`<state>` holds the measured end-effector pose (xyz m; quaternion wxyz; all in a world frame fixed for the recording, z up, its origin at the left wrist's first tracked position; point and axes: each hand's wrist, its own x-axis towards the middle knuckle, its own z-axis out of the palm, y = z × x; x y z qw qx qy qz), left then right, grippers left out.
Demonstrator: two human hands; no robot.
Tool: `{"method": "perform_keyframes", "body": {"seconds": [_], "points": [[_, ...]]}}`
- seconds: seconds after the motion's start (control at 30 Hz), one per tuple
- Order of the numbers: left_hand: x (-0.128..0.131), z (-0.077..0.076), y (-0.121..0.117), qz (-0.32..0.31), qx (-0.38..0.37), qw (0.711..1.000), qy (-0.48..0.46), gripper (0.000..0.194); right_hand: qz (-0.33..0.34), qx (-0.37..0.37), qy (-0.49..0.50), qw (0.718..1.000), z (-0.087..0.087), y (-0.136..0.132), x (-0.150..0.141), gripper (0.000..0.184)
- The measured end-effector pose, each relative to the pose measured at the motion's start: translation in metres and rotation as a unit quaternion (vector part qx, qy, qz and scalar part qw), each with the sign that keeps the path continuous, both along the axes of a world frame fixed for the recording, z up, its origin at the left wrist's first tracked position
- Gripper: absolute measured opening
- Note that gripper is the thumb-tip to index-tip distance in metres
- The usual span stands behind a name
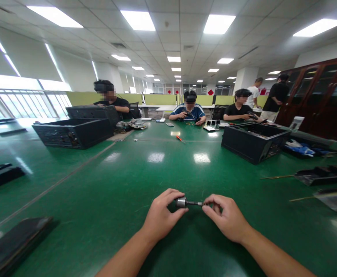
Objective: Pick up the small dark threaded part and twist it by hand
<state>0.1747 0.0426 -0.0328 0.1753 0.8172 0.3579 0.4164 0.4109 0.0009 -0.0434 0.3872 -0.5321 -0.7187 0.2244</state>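
Note:
My left hand (166, 209) is closed round the thick end of a short metal cylinder with a thin shaft (182, 202). The shaft points right, roughly level, just above the green tabletop (168, 173). At its far tip, the thumb and fingers of my right hand (225, 215) are pinched together. A small dark piece shows between those fingertips, too small to name; whether it is part of the shaft I cannot tell.
An orange screwdriver (180, 139) lies farther up the table. Black computer cases stand at left (78, 132) and right (253, 142). A dark flat slab (18, 244) is near left; metal trays (321, 175) lie right. Several people sit or stand beyond.

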Motion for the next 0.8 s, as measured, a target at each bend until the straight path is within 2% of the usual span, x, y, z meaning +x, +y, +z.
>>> {"method": "perform_keyframes", "body": {"seconds": [0.33, 0.43, 0.57, 0.7, 0.8], "points": [[0.0, -0.001, -0.001, -0.01, -0.004, 1.0, 0.004, 0.033, 0.025, 0.021, -0.017, 0.999, 0.001, -0.002, 0.006, 0.015], [0.0, -0.002, -0.001, -0.003, -0.013, 1.0, 0.007, 0.031, 0.047, 0.028, -0.02, 0.998, 0.002, 0.004, 0.022, 0.014], [-0.005, -0.003, 0.004, 0.027, -0.067, 0.997, 0.001, 0.026, 0.042, -0.018, 0.045, 0.998, 0.0, 0.02, 0.051, 0.03], [-0.03, 0.001, 0.017, 0.08, -0.122, 0.989, -0.035, 0.041, 0.017, -0.057, 0.078, 0.995, -0.008, 0.032, 0.061, 0.044], [-0.074, 0.008, 0.023, 0.12, -0.166, 0.978, -0.035, 0.046, 0.015, -0.053, 0.078, 0.995, -0.01, 0.033, 0.057, 0.048]]}}
